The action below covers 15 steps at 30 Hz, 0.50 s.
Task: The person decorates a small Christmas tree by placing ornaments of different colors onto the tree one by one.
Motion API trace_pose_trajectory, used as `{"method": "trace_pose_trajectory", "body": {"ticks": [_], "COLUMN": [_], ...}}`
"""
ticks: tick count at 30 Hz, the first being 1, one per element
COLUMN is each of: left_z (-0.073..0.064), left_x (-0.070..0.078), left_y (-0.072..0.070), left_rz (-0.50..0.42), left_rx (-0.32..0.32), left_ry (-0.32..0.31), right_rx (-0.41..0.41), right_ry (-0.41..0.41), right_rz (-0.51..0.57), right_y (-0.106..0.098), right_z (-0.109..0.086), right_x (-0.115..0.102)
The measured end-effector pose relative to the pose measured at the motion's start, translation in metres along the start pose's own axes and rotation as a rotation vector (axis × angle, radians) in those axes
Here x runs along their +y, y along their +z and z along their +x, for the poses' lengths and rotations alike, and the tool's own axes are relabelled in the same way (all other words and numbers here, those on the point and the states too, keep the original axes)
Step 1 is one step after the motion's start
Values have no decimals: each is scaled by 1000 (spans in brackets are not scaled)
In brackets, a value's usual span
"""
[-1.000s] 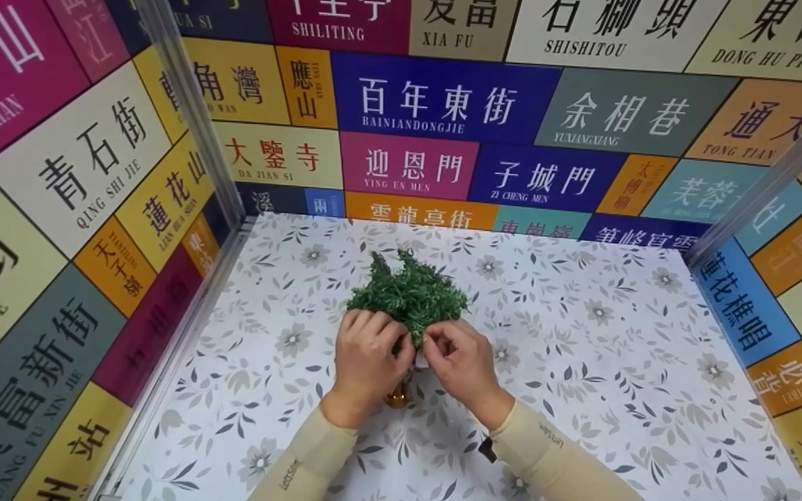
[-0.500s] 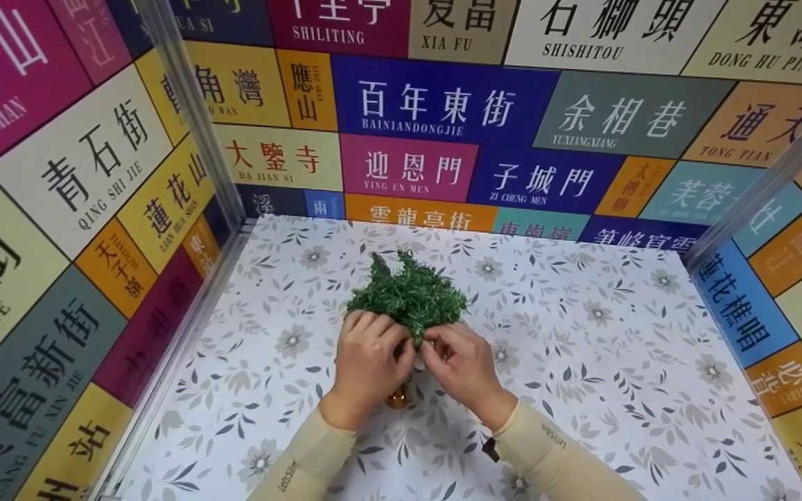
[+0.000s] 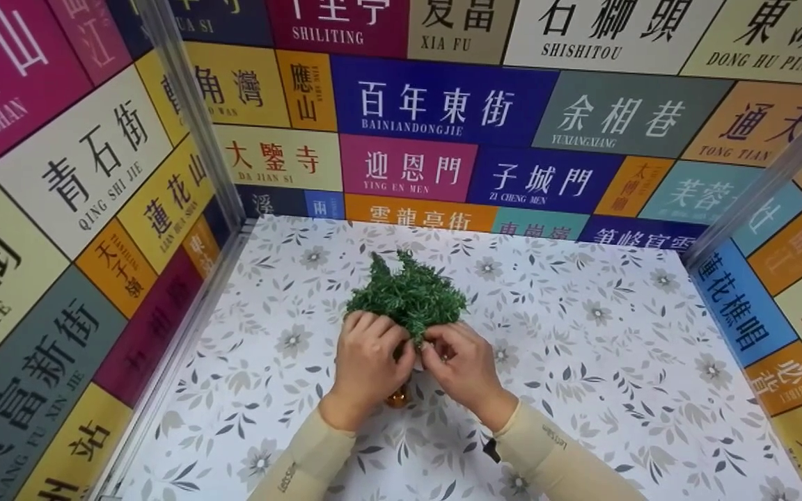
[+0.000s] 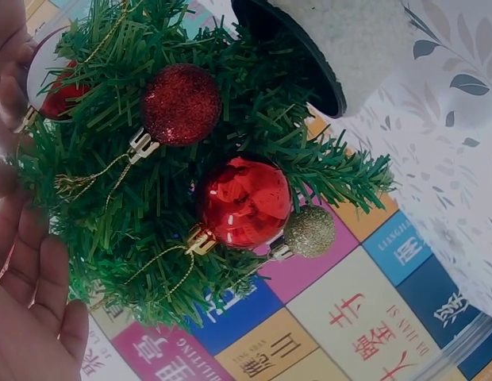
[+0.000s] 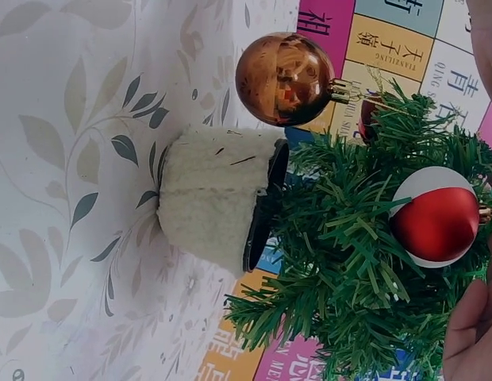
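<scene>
A small artificial Christmas tree (image 3: 408, 292) in a pot with a fuzzy white cover (image 5: 214, 198) is between my two hands. A red-and-white bauble (image 5: 436, 216) lies against its green branches. My left hand (image 3: 372, 356) is curled at the near left side of the tree, thumb and forefinger together by the bauble's string. In the left wrist view, its other fingers (image 4: 49, 278) lie loosely along the foliage. Facing it, my right hand (image 3: 462, 358) pinches at the same spot, fingertips at the bauble's cap. The string itself is mostly hidden by the fingers.
Other baubles hang on the tree: a glittery red one (image 4: 181, 105), a shiny red one (image 4: 244, 202), a small gold one (image 4: 309, 232) and a copper one (image 5: 282, 78). The floral-patterned tabletop (image 3: 596, 390) is enclosed by sign-covered walls (image 3: 443, 97).
My right thumb and forefinger have shifted slightly at the bauble's string. The left hand and the tree have stayed in place.
</scene>
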State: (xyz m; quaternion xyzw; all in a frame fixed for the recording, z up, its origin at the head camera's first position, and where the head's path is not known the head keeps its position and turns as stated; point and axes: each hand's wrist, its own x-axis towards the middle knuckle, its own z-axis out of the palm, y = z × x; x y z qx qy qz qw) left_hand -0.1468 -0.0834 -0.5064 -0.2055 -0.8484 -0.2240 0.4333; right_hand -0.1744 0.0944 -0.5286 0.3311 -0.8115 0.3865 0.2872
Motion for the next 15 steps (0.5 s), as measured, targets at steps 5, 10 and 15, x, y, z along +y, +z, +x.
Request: {"method": "trace_pose_trajectory", "body": {"ticks": [5, 10, 15], "left_z": [0, -1, -5], "left_x": [0, -4, -17], "left_y": [0, -5, -14], "left_rz": [-8, -21, -15], "left_rx": [13, 61, 173], "left_ry": [2, 11, -4], "right_rx": [7, 30, 85], "right_ry": [8, 2, -3], "right_rz": [0, 20, -8], "right_y": [-4, -10, -24], "right_z": [-3, -6, -13], "right_x": [2, 5, 24]}}
